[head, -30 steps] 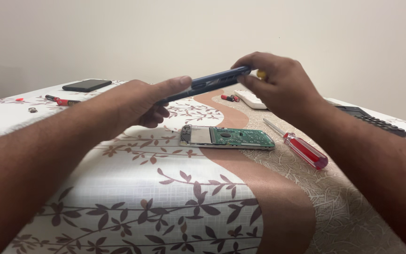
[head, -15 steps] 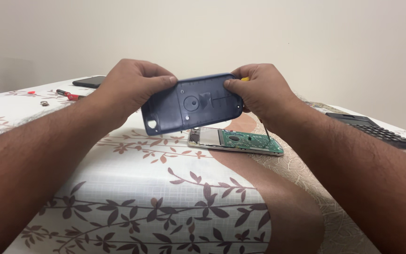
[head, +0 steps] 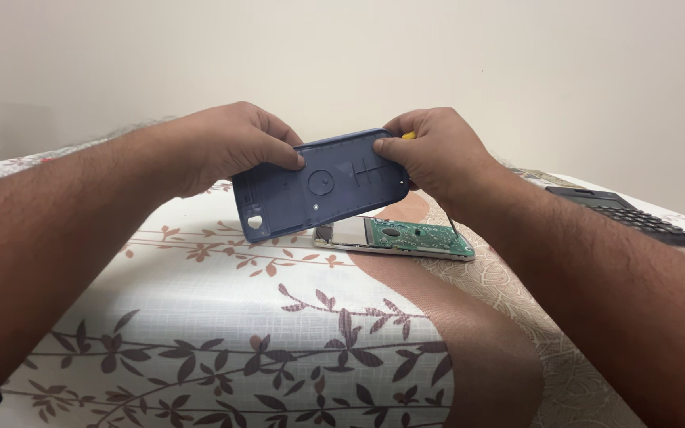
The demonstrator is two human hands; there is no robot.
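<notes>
Both hands hold a blue plastic back cover point(head: 323, 186) up above the table, its inner side facing me, tilted down to the left. My left hand point(head: 227, 147) grips its upper left edge. My right hand point(head: 434, 150) grips its upper right corner and also holds a yellow-handled tool point(head: 410, 135), whose thin shaft point(head: 452, 226) points down toward the table. Under the cover lies an opened device with a green circuit board point(head: 406, 238) and a small display.
A dark calculator point(head: 624, 214) lies at the table's far right edge. The table carries a white cloth with a brown leaf pattern point(head: 279, 333) and a wide brown band. A plain wall stands behind.
The cover was held edge-on and flat a second ago; both hands have turned it up so its inner face points at me. The view has shifted, and the red screwdriver is out of sight.
</notes>
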